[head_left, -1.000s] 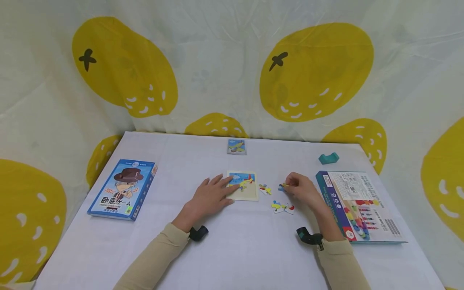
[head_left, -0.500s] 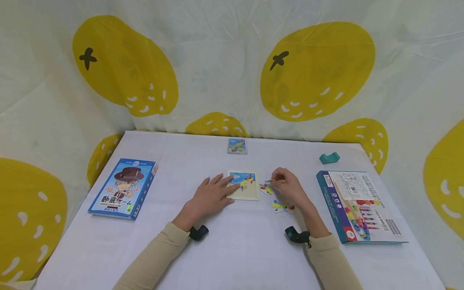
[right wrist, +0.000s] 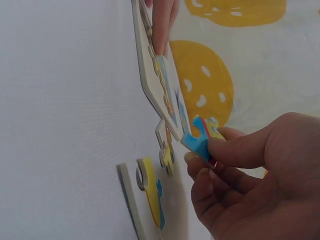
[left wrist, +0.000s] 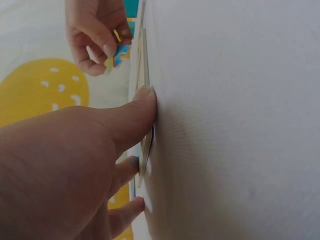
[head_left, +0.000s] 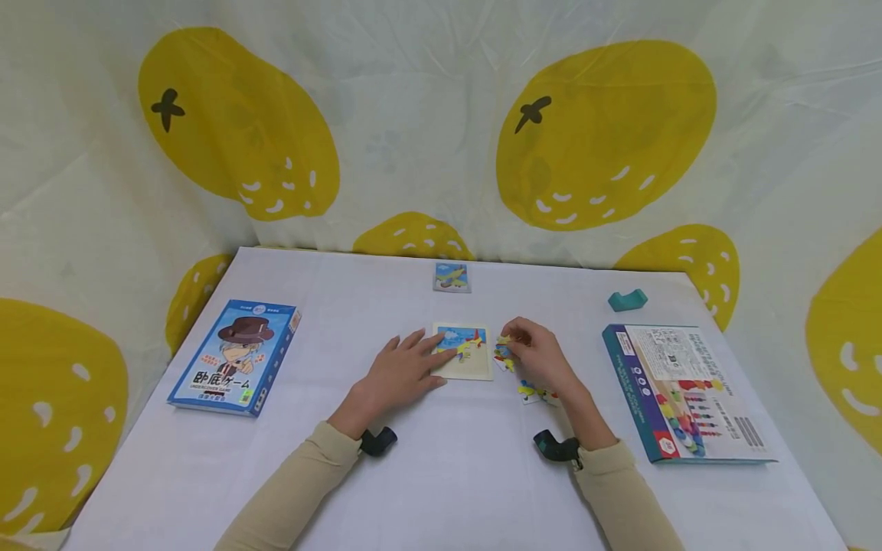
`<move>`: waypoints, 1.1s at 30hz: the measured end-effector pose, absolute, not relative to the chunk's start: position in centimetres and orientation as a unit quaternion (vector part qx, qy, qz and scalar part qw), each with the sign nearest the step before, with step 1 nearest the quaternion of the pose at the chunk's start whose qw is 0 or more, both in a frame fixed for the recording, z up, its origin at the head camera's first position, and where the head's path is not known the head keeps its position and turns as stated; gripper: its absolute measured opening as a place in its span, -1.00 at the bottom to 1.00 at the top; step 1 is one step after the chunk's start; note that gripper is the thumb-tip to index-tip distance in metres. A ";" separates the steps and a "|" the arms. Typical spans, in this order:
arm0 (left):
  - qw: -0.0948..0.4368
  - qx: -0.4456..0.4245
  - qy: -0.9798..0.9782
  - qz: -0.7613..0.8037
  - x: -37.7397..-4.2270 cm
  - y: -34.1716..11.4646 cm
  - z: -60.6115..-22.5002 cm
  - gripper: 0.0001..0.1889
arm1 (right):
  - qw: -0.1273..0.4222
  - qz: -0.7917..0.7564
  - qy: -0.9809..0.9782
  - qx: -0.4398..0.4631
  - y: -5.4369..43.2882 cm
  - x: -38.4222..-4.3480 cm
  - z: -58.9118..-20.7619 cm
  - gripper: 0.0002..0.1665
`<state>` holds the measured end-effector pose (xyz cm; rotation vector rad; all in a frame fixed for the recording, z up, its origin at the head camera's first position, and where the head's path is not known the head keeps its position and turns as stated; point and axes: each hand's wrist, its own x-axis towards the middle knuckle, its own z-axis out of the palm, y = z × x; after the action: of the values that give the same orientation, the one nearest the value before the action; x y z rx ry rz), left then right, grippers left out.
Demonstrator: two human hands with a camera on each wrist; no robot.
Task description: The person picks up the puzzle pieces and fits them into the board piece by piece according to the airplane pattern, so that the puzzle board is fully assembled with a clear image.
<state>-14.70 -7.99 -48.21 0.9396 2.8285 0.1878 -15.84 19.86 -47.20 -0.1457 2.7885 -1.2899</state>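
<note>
My left hand [head_left: 400, 375] lies with fingers spread at the left side of a shallow jigsaw puzzle board [head_left: 477, 372], its fingertips on the board. Blue sky and part of a red and yellow plane fill the upper part of the board; bare base shows below. Just right of it, my right hand [head_left: 542, 358] pinches a puzzle piece [right wrist: 197, 145], blue with red and yellow, between thumb and fingers. The piece is held tilted by the board's edge. Under and beside this hand lie loose puzzle pieces [head_left: 529, 394], partly hidden by it in the head view.
A small plane picture card [head_left: 452, 278] lies behind the board. To the left is a blue game box [head_left: 234, 360], to the right a larger flat box [head_left: 689, 421]. A curved teal block [head_left: 627, 300] sits at the back right of the white table [head_left: 455, 490].
My right hand has moved left with the puzzle piece, from near the flat box to the board's right edge. The left hand has stayed in place.
</note>
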 end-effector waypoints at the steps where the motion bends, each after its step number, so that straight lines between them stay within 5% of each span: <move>1: 0.078 0.313 0.945 0.061 -14.7 -8.0 -48.2 -0.40 | 0.034 -0.420 0.905 -0.054 19.8 -15.8 -47.2 -0.78; 33: 0.068 0.312 0.946 0.050 -14.8 -8.0 -48.6 -0.41 | -0.001 -0.386 0.917 -0.096 15.0 -17.3 -48.7 -0.78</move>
<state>-14.84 -8.00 -48.62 0.9405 2.8513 0.1503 -17.31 15.03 -48.66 -0.3014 2.8833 -1.2134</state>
